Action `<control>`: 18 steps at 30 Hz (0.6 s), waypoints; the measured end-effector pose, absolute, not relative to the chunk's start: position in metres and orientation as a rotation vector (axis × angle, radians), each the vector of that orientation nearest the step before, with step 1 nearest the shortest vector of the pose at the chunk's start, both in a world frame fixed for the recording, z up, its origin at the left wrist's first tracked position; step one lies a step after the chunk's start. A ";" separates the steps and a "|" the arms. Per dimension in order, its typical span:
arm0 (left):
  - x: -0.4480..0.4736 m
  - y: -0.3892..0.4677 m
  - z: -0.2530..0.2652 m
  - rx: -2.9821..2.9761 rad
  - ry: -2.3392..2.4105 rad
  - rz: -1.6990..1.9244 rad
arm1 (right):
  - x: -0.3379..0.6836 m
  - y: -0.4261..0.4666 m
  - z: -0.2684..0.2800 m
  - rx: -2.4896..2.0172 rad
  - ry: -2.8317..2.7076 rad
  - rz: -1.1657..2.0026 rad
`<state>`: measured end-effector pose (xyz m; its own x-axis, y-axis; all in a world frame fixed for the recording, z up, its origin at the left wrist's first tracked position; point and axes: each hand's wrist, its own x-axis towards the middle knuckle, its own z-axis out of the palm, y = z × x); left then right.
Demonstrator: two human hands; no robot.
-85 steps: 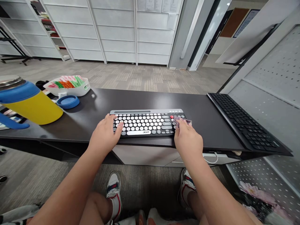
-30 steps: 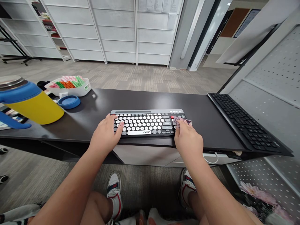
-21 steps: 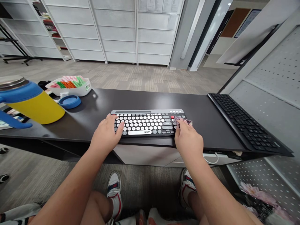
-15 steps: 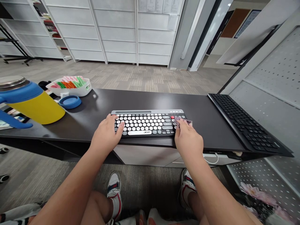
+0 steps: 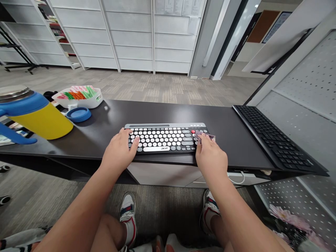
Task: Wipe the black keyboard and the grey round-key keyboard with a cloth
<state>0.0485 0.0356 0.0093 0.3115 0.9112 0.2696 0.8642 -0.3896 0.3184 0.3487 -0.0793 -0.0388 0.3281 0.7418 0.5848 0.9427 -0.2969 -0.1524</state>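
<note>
A keyboard [image 5: 162,137] with round white and grey keys and an "acer" space bar lies flat near the front edge of the dark desk [image 5: 157,111]. My left hand [image 5: 119,148] grips its left end, thumb over the keys and fingers at the side edge. On the right end of the keyboard, my right hand [image 5: 211,154] presses a small patterned cloth [image 5: 201,133] under its fingertips. The cloth covers some keys there and sticks out past the keyboard's right side. A single red key shows just left of the cloth.
To the left stand a yellow and blue mug [image 5: 44,115], a blue lid [image 5: 78,114] and a white basket [image 5: 86,101] of colourful wrapped items. A black keyboard [image 5: 273,136] lies along the right side, beside a perforated panel [image 5: 309,73]. Pink flowers [image 5: 291,222] are low at right.
</note>
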 end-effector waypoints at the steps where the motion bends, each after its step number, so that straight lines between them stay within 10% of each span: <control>1: 0.049 0.035 0.010 2.448 1.669 0.621 | 0.349 -0.079 -0.039 -2.130 -1.479 -0.564; 18: 0.048 0.036 0.008 2.469 1.665 0.626 | 0.348 -0.079 -0.039 -2.130 -1.479 -0.567</control>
